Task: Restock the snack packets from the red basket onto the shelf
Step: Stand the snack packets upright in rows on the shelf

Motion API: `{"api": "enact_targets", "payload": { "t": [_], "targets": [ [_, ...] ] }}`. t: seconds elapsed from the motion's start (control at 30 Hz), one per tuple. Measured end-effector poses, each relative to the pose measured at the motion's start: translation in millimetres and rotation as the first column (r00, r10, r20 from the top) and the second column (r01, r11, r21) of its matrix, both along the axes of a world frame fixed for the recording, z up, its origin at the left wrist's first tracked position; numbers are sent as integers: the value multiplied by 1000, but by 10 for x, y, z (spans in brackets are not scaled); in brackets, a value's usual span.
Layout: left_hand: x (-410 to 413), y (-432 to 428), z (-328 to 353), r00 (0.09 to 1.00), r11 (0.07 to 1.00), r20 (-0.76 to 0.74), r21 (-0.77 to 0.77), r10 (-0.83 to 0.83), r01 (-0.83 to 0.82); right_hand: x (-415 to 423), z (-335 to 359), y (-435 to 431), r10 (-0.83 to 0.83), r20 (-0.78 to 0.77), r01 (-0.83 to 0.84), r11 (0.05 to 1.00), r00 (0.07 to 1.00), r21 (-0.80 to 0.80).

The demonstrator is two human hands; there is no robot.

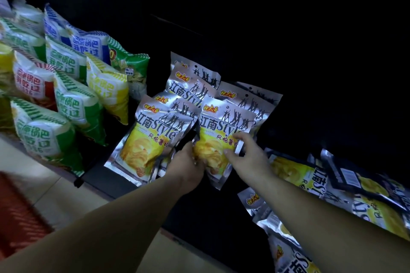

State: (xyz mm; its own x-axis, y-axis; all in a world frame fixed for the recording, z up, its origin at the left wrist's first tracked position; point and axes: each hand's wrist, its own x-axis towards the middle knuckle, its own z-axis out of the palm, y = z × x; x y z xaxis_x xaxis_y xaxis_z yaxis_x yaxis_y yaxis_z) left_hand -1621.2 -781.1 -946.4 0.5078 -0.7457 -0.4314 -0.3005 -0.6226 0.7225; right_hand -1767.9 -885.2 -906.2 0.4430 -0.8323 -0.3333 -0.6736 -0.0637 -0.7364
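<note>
Both bare forearms stretch forward and up from the bottom edge toward the dark shelf, converging on one silver-and-yellow chip packet. The left hand comes in from the lower left with its wrist straight. Its fingers curl round the packet's lower left edge and grip it. The right hand reaches in from the lower right, palm down. Its fingers are spread and fairly straight, the thumb lies across the packet's front and the fingertips rest near its right edge, so it touches rather than clasps.

The packet stands tilted at the front of a row of like packets on the shelf, just beside the front packet of the neighbouring row. Green-and-white snack bags fill the shelf further left. More silver packets lie flat and jumbled to the right, partly under the right forearm. The red basket sits blurred on the floor at lower left.
</note>
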Motion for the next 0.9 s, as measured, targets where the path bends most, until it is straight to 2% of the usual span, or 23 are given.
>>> {"api": "enact_targets", "payload": {
  "t": [0.13,0.23,0.27,0.37,0.47,0.53,0.63,0.7,0.8,0.9],
  "targets": [
    [-20,-50,75,998,999,51,-28,43,-42,-27,-47,35,2,46,-1,1000,999,-23],
    [-28,-62,185,998,998,70,-64,9,-4,-61,-44,53,-26,51,30,997,998,-69],
    [-26,-52,211,999,996,50,-93,-6,11,-72,-28,48,-41,59,46,996,997,-74],
    [-47,-19,291,988,977,-149,-213,-40,8,-92,44,3,-62,82,72,990,995,-118],
    [-50,25,361,983,975,-171,-218,-65,27,-88,113,-46,-55,77,68,983,995,-172],
    [12,35,351,988,982,-121,-175,-97,75,-82,127,-57,-41,46,49,979,998,-196],
    [76,13,339,980,980,53,-49,-192,194,-25,117,-15,-23,2,22,972,1000,-234],
    [91,-31,346,977,986,137,-8,-164,166,35,90,21,-42,-11,38,969,999,-242],
    [85,-96,284,993,993,98,-94,-59,68,82,34,44,-95,-15,89,968,995,-236],
    [96,-145,198,992,992,122,-125,29,-13,82,-9,48,-104,-17,97,968,994,-231]
  ]
}}
